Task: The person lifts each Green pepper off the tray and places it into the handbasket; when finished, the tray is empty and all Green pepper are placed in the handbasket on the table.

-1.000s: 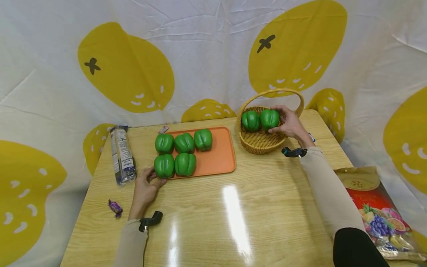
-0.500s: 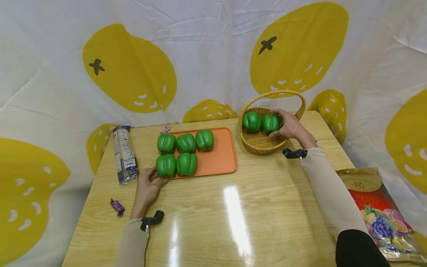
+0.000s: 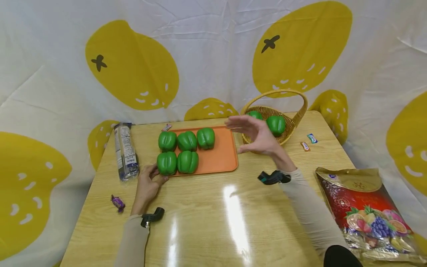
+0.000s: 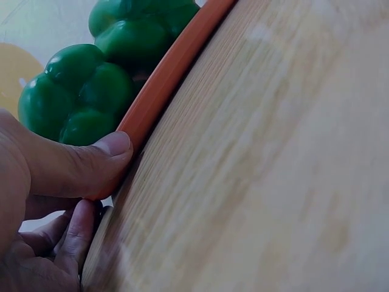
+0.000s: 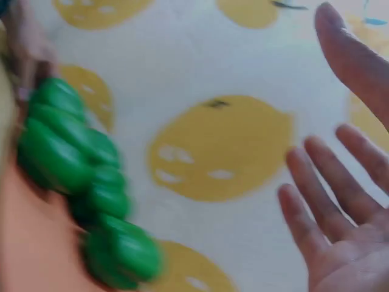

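Several green bell peppers sit in two rows on the orange tray. My left hand holds the tray's near left corner, and in the left wrist view its thumb lies on the rim beside a pepper. My right hand is in the air between the tray and the wicker basket, fingers spread and palm bare. Two more peppers are in the basket; one bell pepper shows well, the other is partly behind my hand.
At the tray's left lies a clear-and-blue plastic package, with a purple wrapped candy nearer me. Small candies lie right of the basket. A red and gold fruit candy bag lies at the right. A lemon-print cloth hangs behind the table.
My right hand has let go of a bell pepper in the basket and moved left, out over the basket's near left side. My left hand has stayed at the tray corner.
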Motion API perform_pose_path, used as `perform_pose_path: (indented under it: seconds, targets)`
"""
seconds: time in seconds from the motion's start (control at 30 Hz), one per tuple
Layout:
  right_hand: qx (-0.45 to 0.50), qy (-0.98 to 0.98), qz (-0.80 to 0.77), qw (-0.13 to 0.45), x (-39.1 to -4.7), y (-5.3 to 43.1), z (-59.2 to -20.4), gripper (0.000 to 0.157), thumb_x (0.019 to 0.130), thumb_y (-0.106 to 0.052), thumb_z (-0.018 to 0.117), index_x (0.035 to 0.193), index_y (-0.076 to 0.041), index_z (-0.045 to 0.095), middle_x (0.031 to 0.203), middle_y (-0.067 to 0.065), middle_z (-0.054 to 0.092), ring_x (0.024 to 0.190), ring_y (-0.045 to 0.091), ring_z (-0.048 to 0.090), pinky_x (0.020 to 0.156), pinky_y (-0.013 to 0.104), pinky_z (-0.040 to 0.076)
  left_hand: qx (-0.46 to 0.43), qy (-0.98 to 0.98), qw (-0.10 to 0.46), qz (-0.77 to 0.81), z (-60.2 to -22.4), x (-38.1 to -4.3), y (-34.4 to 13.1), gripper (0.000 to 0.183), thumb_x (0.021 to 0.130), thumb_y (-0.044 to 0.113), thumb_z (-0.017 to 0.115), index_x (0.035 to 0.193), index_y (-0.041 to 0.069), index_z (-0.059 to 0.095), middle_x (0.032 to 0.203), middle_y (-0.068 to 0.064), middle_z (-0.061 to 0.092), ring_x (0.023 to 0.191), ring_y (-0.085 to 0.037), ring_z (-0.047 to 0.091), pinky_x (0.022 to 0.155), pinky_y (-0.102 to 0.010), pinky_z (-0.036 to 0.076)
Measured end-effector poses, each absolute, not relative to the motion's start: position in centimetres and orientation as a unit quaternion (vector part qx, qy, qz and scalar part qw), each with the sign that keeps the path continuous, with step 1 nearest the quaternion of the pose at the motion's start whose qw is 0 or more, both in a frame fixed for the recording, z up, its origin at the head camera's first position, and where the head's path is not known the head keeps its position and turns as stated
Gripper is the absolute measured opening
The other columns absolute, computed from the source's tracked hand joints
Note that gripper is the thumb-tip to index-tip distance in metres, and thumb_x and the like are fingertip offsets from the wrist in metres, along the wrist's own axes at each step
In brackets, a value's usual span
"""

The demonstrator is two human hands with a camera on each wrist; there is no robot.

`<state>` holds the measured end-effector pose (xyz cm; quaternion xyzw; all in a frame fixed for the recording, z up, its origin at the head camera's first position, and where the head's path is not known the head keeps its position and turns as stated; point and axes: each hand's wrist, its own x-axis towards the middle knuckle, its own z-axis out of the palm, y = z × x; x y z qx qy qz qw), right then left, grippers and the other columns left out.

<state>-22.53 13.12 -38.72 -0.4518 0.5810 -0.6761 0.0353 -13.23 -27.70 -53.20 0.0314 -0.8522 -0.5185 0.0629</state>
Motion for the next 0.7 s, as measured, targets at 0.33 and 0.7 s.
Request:
perform_pose_path:
  seconds: [0.33, 0.7]
  targets:
    - [-0.384, 0.676, -0.626, 0.061, -20.6, 2.8, -47.0, 0.102, 0.057, 0.003, 0.093, 0.145, 0.005, 0.042, 0.146, 0.027, 0.045, 0.131, 0.042, 0.045, 0.113, 0.066, 0.034, 0.028, -0.844, 0.068, -0.531, -53.7, -13.3, -27.9, 0.068, 0.078, -0.001, 0.08, 0.139, -0.006, 0.05, 0.118, -0.019, 0.05, 0.112, -0.032, 0.058, 0.104, -0.028, 0.052]
    - [-0.332, 0.73, -0.596, 0.047, -21.6, -0.1, -52.0, 0.092, 0.061, -0.022, 0.096, 0.142, -0.015, 0.053, 0.141, 0.0, 0.056, 0.128, 0.02, 0.053, 0.113, 0.046, 0.045, 0.029, -0.847, 0.069, -0.526, -53.4, -13.2, -27.8, 0.069, 0.077, -0.001, 0.081, 0.139, -0.004, 0.051, 0.116, -0.017, 0.051, 0.112, -0.032, 0.059, 0.102, -0.024, 0.053]
